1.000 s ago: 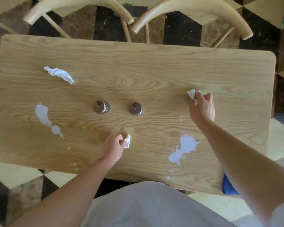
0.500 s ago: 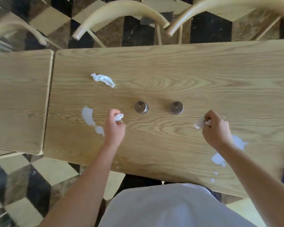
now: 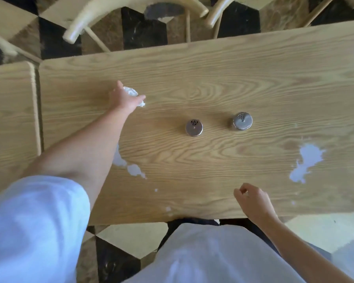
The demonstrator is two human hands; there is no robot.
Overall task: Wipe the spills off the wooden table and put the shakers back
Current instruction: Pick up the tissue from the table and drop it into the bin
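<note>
The left hand (image 3: pixel 123 99) is stretched way out toward the surface's (image 3: pixel 274 78) far left corner, fingers closing on the crumpled white tissue (image 3: pixel 132 92), probably for the white puddle (image 3: pixel 134 170) near the front edge. The right hand (image 3: pixel 251 201) hovers loosely curled by that edge; whether it holds anything is hard to tell. Both round steel-capped shakers (image 3: pixel 194 127) stand mid-surface.

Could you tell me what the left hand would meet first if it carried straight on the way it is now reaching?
The left hand already touches the crumpled tissue. Beyond that lies only bare wooden table up to its far edge, then probably a chair; depth there is unclear.
</note>
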